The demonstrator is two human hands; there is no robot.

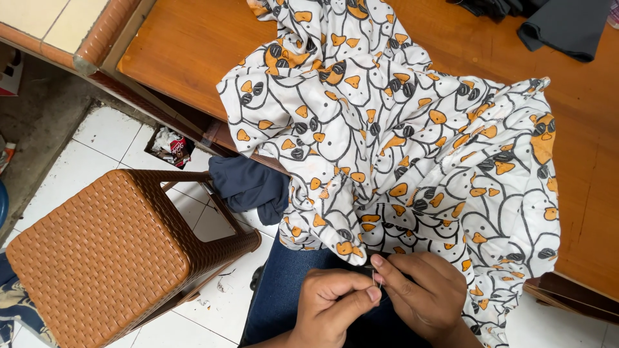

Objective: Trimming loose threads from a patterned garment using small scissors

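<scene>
My left hand point(332, 303) grip pressed together, pinching thin sewing needle point(378, 281) at lap, just below hem of white cotton garment printed with orange-beaked ducks point(400, 142). Right hand point(422, 290) grip pinching garment edge beside needle.

Risks, my judgement: needle tip close to right fingertips, could prick; garment hangs off wooden table point(193, 45), could slide down.

Count: one needle, one duck garment, one brown woven plastic stool point(109, 251), two hands.

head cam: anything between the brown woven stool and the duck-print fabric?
Yes. In the head view a dark blue cloth hangs off the table edge between the stool and the duck-print fabric, with white floor tile below.
</scene>
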